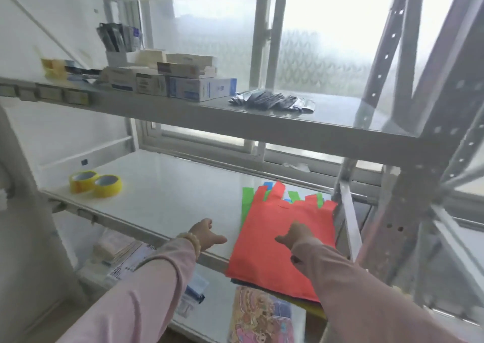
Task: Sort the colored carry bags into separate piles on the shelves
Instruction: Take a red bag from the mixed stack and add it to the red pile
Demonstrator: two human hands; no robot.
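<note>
Middle shelf point(162, 193) of a metal rack, seen from above. One stack of carry bags point(277, 240) lies at the shelf's right end, its near edge overhanging the front lip; one red bag is on top, with green and blue handles showing behind it and darker and yellow edges beneath — the number of bags cannot be told. Right hand point(294, 235) rests on the red bag, thumb out; whether it pinches anything cannot be told. Left hand point(207, 234) lies just beside the stack on bare shelf, thumb spread, holding nothing. Two yellow tape rolls point(95, 185) sit touching at far left — well apart from the bags.
</note>
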